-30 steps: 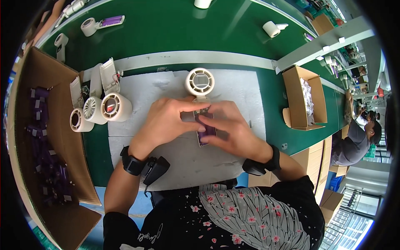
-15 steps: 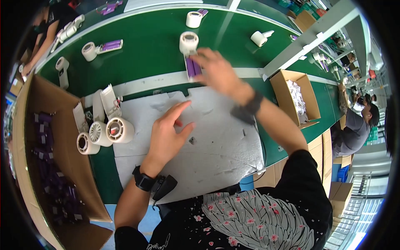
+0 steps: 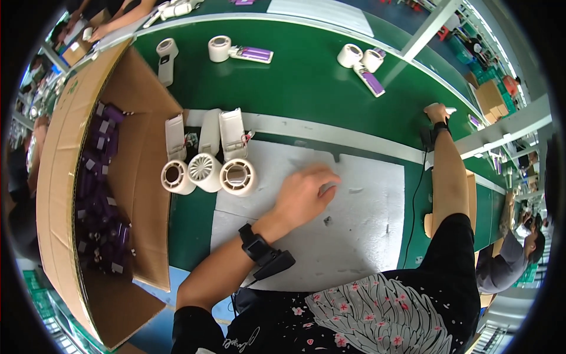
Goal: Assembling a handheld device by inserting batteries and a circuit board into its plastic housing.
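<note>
Above the grey-white foam sheet (image 3: 365, 230), my left hand (image 3: 306, 194) holds nothing; its fingers are loosely curled, with the thumb apart. My right hand (image 3: 436, 112) is stretched to the far right over the green surface, closed on a white handheld fan part (image 3: 451, 110) that it mostly hides. Beside the sheet's left edge are three white fan bodies: one with an open round head (image 3: 177, 178), one with a slotted grille (image 3: 204, 171) and one with a ring-shaped head (image 3: 239, 177). Two of their handles are open, with wires showing at one.
At left stands a large cardboard box (image 3: 150, 236) holding many purple battery packs (image 3: 106, 194). Along the green surface (image 3: 283, 82) lie more fans (image 3: 219, 49), some with purple packs in their handles (image 3: 369, 81). A metal post (image 3: 501, 127) rises at right, and a black cable (image 3: 415, 206) hangs from my right wrist.
My right hand has left the fan with purple batteries and reached far right to a white fan part. My left hand has shifted right over the foam. The whole view has turned.
</note>
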Tool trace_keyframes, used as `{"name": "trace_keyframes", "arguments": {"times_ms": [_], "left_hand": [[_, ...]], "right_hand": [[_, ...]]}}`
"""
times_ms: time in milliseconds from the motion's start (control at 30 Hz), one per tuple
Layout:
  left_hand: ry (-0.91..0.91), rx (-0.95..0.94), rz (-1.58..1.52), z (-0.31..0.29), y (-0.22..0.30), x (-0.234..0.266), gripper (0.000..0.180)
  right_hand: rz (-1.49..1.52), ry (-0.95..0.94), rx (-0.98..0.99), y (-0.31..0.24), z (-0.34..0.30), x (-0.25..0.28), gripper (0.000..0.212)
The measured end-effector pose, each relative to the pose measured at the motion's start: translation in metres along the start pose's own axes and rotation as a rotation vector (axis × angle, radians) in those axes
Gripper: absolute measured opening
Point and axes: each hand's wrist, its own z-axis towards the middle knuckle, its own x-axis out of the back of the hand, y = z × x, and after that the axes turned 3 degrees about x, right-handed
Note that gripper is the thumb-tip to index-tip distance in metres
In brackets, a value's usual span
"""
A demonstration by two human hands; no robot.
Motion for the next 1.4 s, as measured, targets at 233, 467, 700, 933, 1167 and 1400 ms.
{"name": "trace_keyframes", "arguments": {"times_ms": [233, 467, 700, 933, 1167, 1400], "left_hand": [[-0.015, -0.080, -0.069, 0.002, 0.008, -0.002, 0.024], [0.259, 0.082, -1.125, 0.014, 0.029, -0.005, 0.042], [0.032, 0.018, -0.768, 0.001, 0.026, 0.005, 0.034], [-0.028, -0.415, -0.065, -0.021, 0.048, -0.002, 0.020], [-0.232, -0.354, 0.207, -0.061, 0.054, 0.011, 0.015], [0.696, 0.116, 0.749, -0.107, 0.028, 0.152, 0.020]], "right_hand": [[0.583, 0.160, 0.847, -0.075, -0.183, 0.146, 0.061], [0.579, -0.258, 1.505, -0.076, -0.378, 0.180, 0.063], [0.824, -0.472, 1.273, -0.046, -0.416, 0.163, 0.062], [1.273, -0.800, 0.767, -0.034, -0.405, 0.147, 0.068], [1.294, -0.755, 0.934, -0.019, -0.395, 0.123, 0.054], [1.145, -0.656, 0.830, -0.022, -0.416, 0.134, 0.049]]}}
